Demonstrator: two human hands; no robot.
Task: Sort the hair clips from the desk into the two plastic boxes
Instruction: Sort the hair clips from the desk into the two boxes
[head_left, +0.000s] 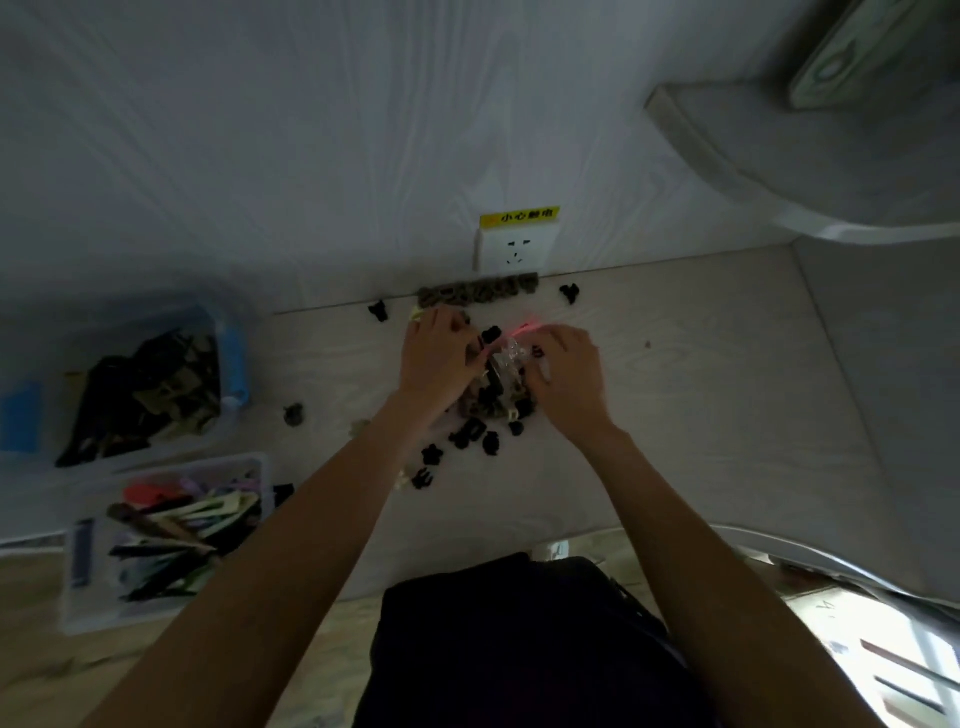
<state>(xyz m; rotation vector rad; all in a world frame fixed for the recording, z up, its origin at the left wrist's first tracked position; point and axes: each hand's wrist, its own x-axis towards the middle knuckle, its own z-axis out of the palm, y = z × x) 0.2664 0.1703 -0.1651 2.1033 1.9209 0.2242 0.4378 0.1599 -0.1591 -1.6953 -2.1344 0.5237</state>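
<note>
1. Pale wood-grain desk (675, 405) met a white wall at its far edge, where a socket (516, 253) sat under a yellow warning label (519, 216).
2. Near the middle of the desk lay a heap of small hair clips (483, 410), mostly black, with loose ones scattered toward the near edge.
3. Both hands worked over the heap: the left hand (435, 358) had its fingers curled down into the clips; what it pinched could not be told.
4. The right hand (569, 371) was closed on a crinkled clear packet (506, 361).
5. By the left edge stood two plastic boxes: the far box (228, 343) held dark clips, the near box (93, 597) long coloured clips.
</note>
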